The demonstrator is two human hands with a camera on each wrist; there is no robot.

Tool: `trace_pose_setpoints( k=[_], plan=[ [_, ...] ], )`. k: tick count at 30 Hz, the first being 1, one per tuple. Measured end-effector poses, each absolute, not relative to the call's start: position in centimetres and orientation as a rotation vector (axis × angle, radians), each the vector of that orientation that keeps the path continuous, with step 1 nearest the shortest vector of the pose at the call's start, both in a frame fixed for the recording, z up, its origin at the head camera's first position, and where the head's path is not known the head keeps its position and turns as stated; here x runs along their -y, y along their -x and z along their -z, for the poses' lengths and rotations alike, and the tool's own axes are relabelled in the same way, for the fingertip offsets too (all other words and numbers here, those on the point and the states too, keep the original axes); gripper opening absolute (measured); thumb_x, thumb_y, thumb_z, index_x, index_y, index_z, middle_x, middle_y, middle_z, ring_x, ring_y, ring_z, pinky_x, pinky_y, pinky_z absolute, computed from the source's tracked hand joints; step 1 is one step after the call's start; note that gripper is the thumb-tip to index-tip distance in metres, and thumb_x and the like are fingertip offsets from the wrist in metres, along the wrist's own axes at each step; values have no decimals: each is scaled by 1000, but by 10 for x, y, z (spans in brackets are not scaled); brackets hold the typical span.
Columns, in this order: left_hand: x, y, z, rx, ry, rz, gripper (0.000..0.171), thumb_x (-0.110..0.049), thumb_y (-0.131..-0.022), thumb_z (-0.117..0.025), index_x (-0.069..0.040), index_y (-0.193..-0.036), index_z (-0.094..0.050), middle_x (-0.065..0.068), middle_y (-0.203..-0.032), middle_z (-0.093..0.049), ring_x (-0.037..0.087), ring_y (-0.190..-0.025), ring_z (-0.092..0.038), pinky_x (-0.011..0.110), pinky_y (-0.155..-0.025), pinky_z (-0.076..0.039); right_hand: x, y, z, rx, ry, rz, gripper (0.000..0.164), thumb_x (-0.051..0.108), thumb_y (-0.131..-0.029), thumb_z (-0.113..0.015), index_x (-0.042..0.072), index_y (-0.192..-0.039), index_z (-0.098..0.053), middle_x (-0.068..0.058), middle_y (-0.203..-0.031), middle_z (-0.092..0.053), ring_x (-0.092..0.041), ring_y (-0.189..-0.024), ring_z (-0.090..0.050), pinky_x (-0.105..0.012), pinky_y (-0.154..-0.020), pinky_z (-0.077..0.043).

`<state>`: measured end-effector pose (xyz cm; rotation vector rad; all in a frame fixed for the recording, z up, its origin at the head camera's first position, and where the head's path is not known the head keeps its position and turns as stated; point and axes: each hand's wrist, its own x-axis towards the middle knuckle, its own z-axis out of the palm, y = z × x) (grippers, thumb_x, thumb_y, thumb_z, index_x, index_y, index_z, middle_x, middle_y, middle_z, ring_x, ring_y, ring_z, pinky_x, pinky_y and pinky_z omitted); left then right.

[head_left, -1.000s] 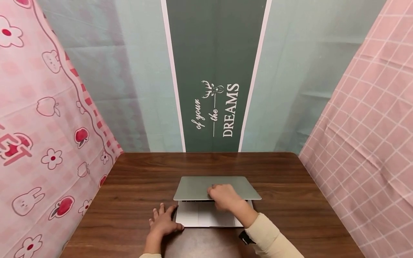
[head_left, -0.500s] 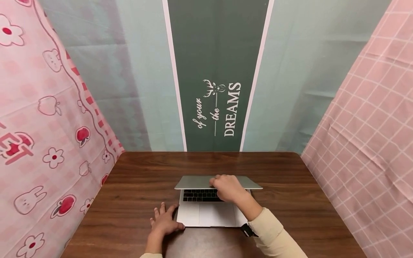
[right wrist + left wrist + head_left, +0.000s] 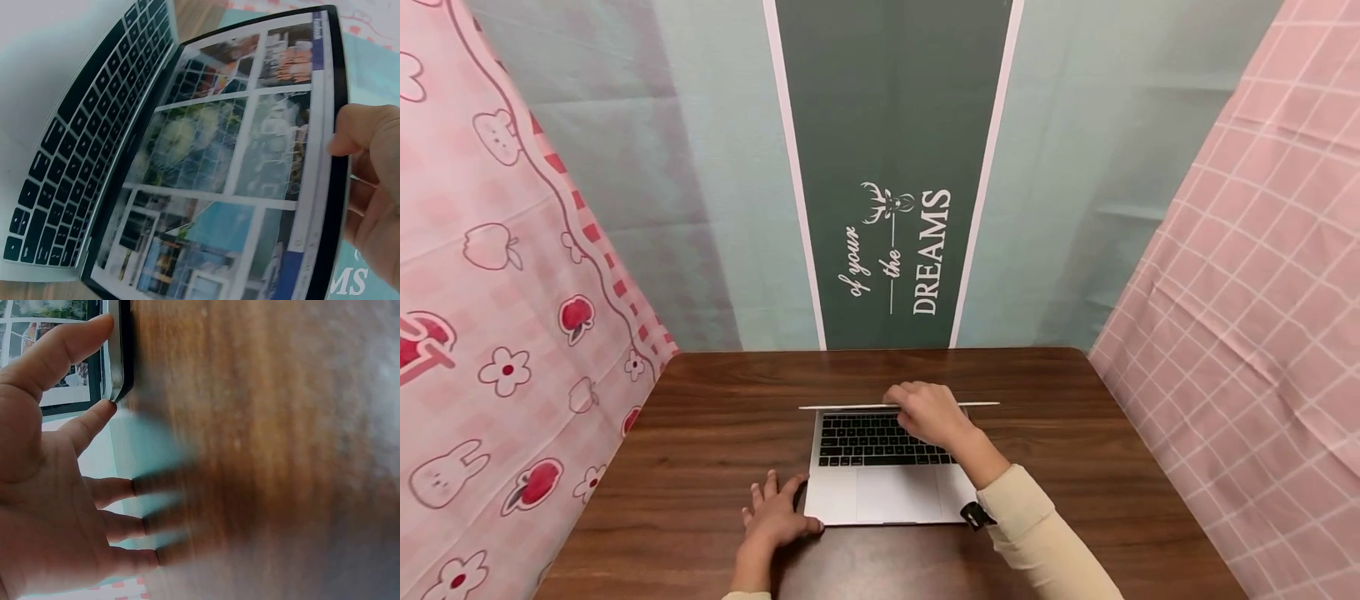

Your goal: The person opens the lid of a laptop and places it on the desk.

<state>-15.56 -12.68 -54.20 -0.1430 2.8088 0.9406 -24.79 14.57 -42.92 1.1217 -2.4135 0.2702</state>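
A silver laptop (image 3: 831,492) with a black keyboard (image 3: 857,437) lies on the wooden table, its lid standing nearly upright. On the lid's screen (image 3: 200,144), lit photos show in the right wrist view. My right hand (image 3: 931,415) pinches the lid's top edge; in the right wrist view the thumb is on the screen side and the fingers are behind. At the laptop's left front corner, my left hand (image 3: 773,518) rests with spread, fairly straight fingers. Its thumb and index finger touch the laptop's edge (image 3: 114,356) in the left wrist view.
The brown wooden table (image 3: 700,442) extends around the laptop on all sides. Behind it hangs a green and pale blue curtain (image 3: 895,100) with white lettering. Pink patterned cloths stand at the left (image 3: 535,283) and at the right (image 3: 1240,292).
My right hand has raised the laptop's lid upward and back, from low over the keyboard to nearly upright, so the keyboard now shows. The left hand has stayed at the corner.
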Motion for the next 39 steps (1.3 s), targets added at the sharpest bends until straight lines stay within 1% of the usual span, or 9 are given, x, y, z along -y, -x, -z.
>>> trace_pose_setpoints(
  k=[4,8,16,18,25,29,32,36,39],
  plan=[
    [127,155,542,-2815,145,-936,85,-31,-53,-84,-14,-130,-53,36,-143,-17,61,-126,-5,76,-89,-7,-147,256,432,2340,-1137,-263,29,-3,-73,-63,14,-96,-62,2,-81,-65,-12,-59,-55,-22,-39,-32],
    [125,157,543,-2817,136,-920,85,-32,-53,-84,-14,-130,-52,36,-142,-17,62,-126,-6,76,-89,-8,-150,261,433,2305,-1129,-188,28,-1,-75,-65,13,-99,-61,0,-81,-63,-15,-60,-56,-23,-38,-30],
    [119,158,544,-2814,131,-920,84,-34,-54,-84,-15,-130,-53,36,-143,-18,61,-126,-7,76,-90,-10,-149,274,436,2177,-1055,-31,25,0,-75,-64,13,-96,-59,2,-69,-57,-13,-48,-46,-24,-35,-26],
    [120,158,545,-2815,136,-926,83,-34,-54,-84,-15,-129,-54,35,-143,-18,61,-126,-7,76,-90,-9,-147,279,437,2152,-1038,-41,25,-1,-75,-64,12,-96,-58,1,-70,-57,-13,-48,-45,-24,-35,-26],
    [126,159,547,-2818,163,-953,82,-31,-54,-83,-15,-129,-54,35,-143,-19,60,-127,-5,75,-90,-7,-140,298,440,2162,-983,-124,27,0,-76,-64,11,-99,-57,-2,-78,-63,-15,-51,-49,-27,-40,-32],
    [127,159,547,-2822,161,-951,83,-31,-54,-83,-15,-129,-54,35,-143,-18,60,-127,-6,75,-90,-7,-139,308,438,2163,-972,-158,26,0,-77,-62,11,-100,-57,-1,-73,-62,-14,-47,-44,-28,-39,-29],
    [127,158,547,-2821,159,-954,83,-31,-54,-83,-14,-129,-54,35,-143,-18,60,-127,-6,75,-90,-7,-139,315,436,2171,-962,-169,26,-1,-77,-60,11,-100,-56,-1,-67,-58,-14,-44,-39,-28,-38,-26],
    [128,157,546,-2821,162,-963,83,-30,-53,-84,-14,-129,-54,35,-143,-18,60,-127,-5,75,-91,-6,-138,321,434,2202,-941,-157,27,0,-76,-61,11,-100,-56,-1,-62,-53,-15,-44,-39,-29,-38,-26],
    [128,156,544,-2820,162,-959,83,-30,-53,-84,-14,-128,-54,35,-143,-19,60,-127,-6,75,-91,-7,-137,322,433,2226,-933,-156,28,0,-76,-63,11,-100,-56,-1,-62,-53,-15,-44,-39,-28,-39,-26]
  ],
)
